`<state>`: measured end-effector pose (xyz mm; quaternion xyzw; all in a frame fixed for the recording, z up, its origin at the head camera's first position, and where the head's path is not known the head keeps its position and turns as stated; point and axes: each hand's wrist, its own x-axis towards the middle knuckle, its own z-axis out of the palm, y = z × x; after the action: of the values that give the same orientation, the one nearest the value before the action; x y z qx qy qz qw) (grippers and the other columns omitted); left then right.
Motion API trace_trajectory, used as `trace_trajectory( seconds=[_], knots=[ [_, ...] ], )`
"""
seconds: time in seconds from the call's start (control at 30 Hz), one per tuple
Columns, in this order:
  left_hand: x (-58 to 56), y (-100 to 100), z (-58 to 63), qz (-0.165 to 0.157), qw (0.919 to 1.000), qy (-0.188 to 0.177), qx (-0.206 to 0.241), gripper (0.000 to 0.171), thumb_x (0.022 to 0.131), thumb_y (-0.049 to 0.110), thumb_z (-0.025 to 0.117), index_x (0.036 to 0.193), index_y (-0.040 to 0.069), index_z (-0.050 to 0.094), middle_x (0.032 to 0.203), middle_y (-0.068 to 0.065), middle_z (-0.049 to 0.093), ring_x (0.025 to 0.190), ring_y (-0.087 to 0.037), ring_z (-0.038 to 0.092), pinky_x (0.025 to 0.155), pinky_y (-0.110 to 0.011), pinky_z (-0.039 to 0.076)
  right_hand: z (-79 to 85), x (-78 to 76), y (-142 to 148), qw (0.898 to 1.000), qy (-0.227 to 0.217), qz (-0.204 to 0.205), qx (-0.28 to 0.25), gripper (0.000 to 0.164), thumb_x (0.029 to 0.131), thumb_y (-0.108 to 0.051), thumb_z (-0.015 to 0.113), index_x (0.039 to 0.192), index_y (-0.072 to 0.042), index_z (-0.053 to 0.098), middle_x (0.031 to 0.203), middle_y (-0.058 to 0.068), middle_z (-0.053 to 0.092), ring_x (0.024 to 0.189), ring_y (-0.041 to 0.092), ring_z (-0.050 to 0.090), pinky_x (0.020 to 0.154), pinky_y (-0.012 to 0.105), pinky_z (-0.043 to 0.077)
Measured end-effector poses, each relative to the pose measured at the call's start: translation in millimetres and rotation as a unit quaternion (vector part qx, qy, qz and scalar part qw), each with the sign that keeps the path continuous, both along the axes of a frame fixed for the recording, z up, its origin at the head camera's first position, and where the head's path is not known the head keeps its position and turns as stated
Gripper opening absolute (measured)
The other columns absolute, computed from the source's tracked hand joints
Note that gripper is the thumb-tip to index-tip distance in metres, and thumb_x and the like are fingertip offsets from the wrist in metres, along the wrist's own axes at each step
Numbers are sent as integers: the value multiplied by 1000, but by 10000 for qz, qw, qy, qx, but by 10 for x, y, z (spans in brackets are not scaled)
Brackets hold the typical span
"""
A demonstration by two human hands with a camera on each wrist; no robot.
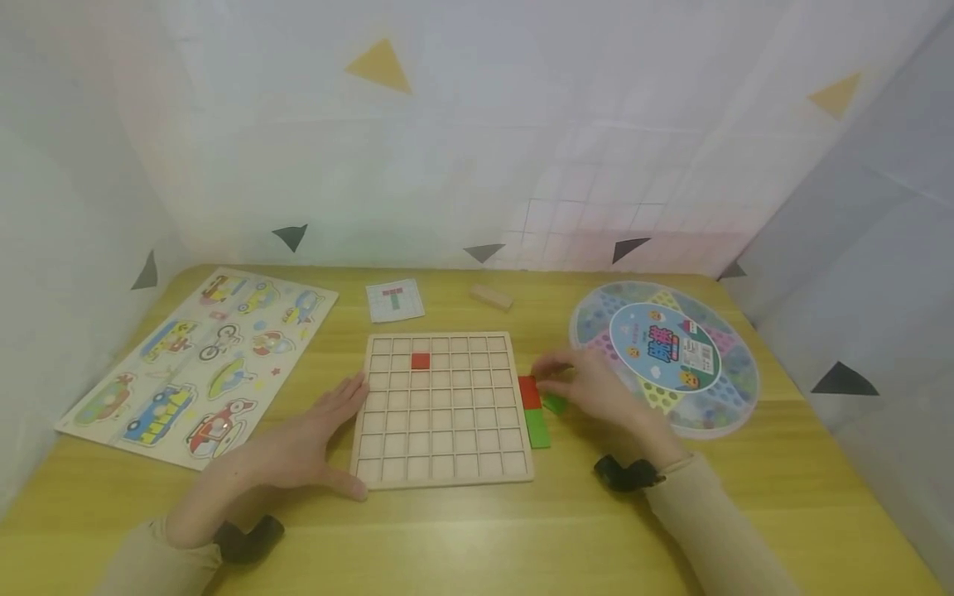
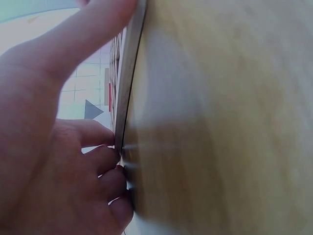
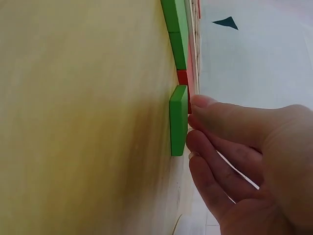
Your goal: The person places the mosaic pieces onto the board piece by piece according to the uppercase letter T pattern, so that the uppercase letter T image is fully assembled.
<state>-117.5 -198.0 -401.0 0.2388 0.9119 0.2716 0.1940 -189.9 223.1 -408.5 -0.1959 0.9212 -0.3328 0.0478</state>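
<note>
A square wooden grid board (image 1: 447, 478) lies flat with one red tile (image 1: 421, 361) in an upper cell. At the board's left side is my left hand (image 1: 298, 447), fingers extended along the left edge and thumb at the near corner. My right hand (image 1: 592, 385) pinches with thumb and forefinger at the far end of the red tiles (image 1: 529, 392) lying along the right edge. Green tiles (image 1: 538, 429) continue that row towards me. Below the right fingers rests a loose green tile (image 3: 178, 120), partly hidden in the head view.
Behind the board lie a paper card (image 1: 395, 311) with a red and green pattern and a small wooden block (image 1: 491, 297). A vehicle picture puzzle (image 1: 291, 368) is on the left. A round game board (image 1: 734, 372) sits right, close to my right hand.
</note>
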Motion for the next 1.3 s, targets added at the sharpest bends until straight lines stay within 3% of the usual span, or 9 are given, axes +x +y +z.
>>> trace_trajectory(
  seconds=[1.3],
  knots=[
    [4, 7, 3, 6, 10000, -10, -20, 134, 66, 69, 79, 160, 5, 10, 169, -13, -3, 152, -44, 1, 120, -63, 14, -39, 2, 3, 9996, 74, -4, 256, 23, 89, -20, 76, 112, -18, 73, 110, -4, 74, 110, 19, 67, 99, 44, 53]
  ],
)
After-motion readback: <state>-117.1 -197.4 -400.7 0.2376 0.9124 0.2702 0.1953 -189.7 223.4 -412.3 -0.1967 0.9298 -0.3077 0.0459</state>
